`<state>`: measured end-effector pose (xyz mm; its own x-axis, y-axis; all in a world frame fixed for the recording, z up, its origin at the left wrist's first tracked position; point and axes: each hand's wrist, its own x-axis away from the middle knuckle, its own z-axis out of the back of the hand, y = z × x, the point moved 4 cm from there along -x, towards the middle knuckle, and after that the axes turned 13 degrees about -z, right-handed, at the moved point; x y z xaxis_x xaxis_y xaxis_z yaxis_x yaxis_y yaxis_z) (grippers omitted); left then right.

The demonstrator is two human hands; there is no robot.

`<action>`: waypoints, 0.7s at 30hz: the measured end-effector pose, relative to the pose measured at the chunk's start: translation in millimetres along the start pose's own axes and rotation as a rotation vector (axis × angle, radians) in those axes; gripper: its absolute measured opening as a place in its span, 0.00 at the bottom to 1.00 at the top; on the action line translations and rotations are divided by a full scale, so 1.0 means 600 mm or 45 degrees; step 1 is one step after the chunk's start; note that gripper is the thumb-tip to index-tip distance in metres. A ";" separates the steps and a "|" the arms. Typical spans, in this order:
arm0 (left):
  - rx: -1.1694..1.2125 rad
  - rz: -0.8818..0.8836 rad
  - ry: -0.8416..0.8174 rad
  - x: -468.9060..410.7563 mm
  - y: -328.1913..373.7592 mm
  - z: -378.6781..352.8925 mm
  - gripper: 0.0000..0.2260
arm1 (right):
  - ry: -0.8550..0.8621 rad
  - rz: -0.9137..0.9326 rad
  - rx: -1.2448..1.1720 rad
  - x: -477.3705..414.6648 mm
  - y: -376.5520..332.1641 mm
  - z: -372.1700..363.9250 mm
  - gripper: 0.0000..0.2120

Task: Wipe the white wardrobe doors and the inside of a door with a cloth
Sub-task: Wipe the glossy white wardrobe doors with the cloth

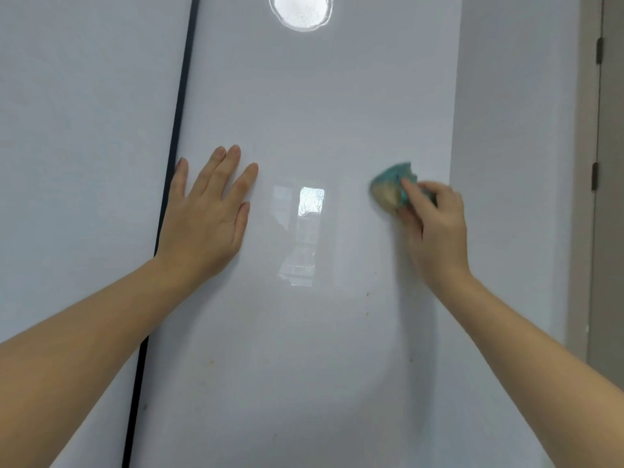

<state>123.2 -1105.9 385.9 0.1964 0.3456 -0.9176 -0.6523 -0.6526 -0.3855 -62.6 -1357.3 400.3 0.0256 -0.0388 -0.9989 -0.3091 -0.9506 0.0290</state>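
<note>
Glossy white wardrobe door [304, 123]: braced by flat, straight-fingered left hand [206, 211]. Crumpled teal-and-beige cloth [391, 189]: bunched in curled fingers of right hand [435, 224], pressed to panel. Small brownish specks [368, 293] are seen below the grip; firm overlapping downward strokes are advised.

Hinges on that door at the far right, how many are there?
2. The upper hinge sits high on the edge of the far-right door; the lower hinge is below it on the same edge. More may be out of view.
</note>
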 end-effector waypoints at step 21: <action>0.025 -0.002 0.036 0.000 0.008 -0.003 0.23 | -0.140 0.116 -0.067 0.141 0.019 0.031 0.15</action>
<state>121.3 -1110.0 384.2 0.2180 0.3274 -0.9194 -0.6661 -0.6386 -0.3853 -81.7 -1366.0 315.7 -0.1056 -0.0941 -0.9899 -0.2552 -0.9596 0.1184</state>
